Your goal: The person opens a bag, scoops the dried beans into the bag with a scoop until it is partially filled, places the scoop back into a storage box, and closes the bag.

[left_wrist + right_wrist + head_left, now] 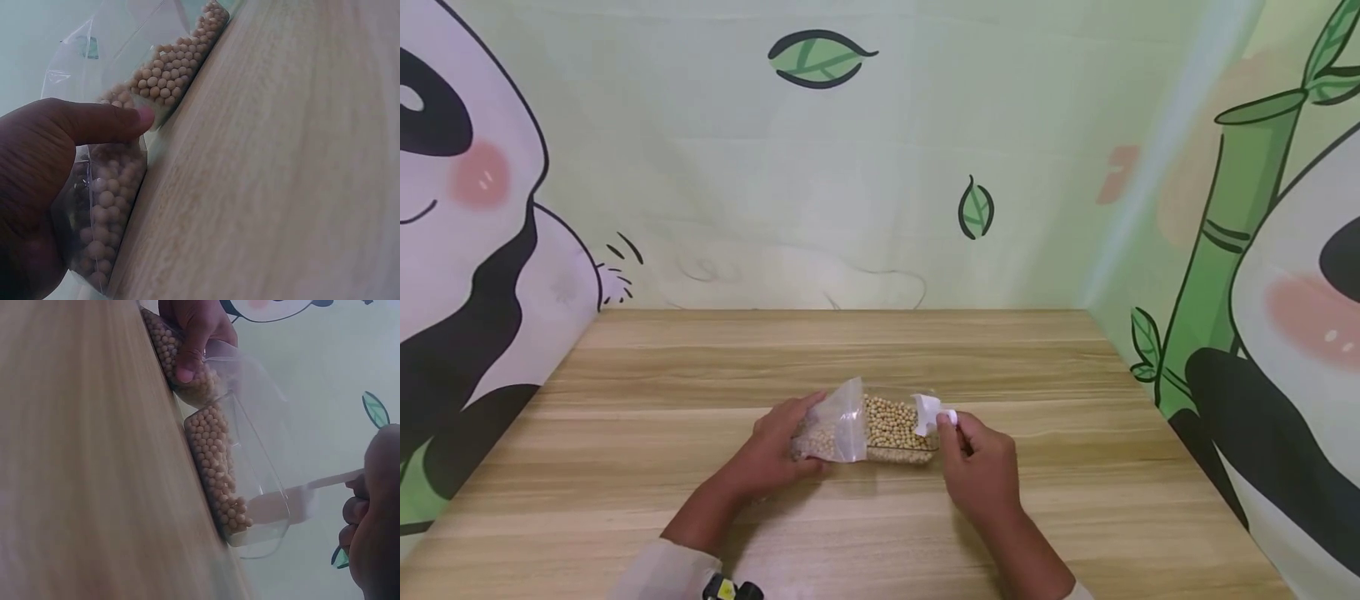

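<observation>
A clear plastic box with pale round beans, like soybeans, stands on the table. Against its left end lies a clear plastic bag of the same beans, its mouth overlapping the box in the head view. My left hand grips the bag, thumb across its near side and fingers mostly hidden behind. With my right hand I hold a small white scoop by its handle. The scoop's blade is inside the box's right end, close to the beans.
The wood-grain table extends around the box and bag. Behind it rises a pale green backdrop with printed leaves, and pandas are printed on both sides. A dark band with a yellow patch sits at the left sleeve.
</observation>
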Action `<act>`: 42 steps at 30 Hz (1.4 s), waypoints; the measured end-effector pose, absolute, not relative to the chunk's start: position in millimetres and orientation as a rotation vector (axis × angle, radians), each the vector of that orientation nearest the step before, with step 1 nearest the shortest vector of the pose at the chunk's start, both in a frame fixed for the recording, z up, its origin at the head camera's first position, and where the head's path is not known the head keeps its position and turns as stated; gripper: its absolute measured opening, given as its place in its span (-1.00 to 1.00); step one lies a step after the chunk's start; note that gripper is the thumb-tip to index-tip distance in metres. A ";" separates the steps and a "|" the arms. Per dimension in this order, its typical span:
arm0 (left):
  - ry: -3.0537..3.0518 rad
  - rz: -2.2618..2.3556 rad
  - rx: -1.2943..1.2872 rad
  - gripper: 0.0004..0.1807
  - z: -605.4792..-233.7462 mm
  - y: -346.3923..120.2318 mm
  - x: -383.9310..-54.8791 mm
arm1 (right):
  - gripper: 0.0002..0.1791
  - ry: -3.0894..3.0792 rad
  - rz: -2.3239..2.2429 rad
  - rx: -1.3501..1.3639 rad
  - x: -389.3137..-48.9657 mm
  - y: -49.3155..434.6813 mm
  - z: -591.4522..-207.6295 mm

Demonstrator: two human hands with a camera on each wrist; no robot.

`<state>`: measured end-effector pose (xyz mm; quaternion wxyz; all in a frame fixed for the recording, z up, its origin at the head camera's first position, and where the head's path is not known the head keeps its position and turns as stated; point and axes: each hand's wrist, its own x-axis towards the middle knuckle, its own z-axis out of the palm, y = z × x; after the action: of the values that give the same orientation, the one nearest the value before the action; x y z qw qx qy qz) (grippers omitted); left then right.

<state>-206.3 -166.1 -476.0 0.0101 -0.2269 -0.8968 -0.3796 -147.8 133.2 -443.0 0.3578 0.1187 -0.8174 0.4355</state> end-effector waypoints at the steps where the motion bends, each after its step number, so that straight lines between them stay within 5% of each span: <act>1: -2.799 -1.185 -0.708 0.09 -475.9 -166.0 -206.3 | -0.64 -2.126 1.077 0.333 -147.6 133.3 -443.0; 11: -2.801 -1.183 -0.707 0.08 -474.2 -164.4 -206.4 | -0.54 -2.148 1.087 0.291 -147.5 133.3 -441.2; 28: -2.828 -1.189 -0.657 0.00 -473.5 -163.2 -204.9 | -0.61 -2.230 1.696 -0.393 -155.5 141.2 -435.7; 42: -2.810 -1.189 -0.653 -0.03 -472.5 -164.0 -203.6 | -0.61 -1.964 2.378 -0.552 -161.5 143.2 -441.3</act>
<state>-203.6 -164.0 -472.5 0.0105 -0.2094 -0.9005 -0.3811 -161.5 143.2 -441.3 0.0041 -0.1761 -0.6268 0.7590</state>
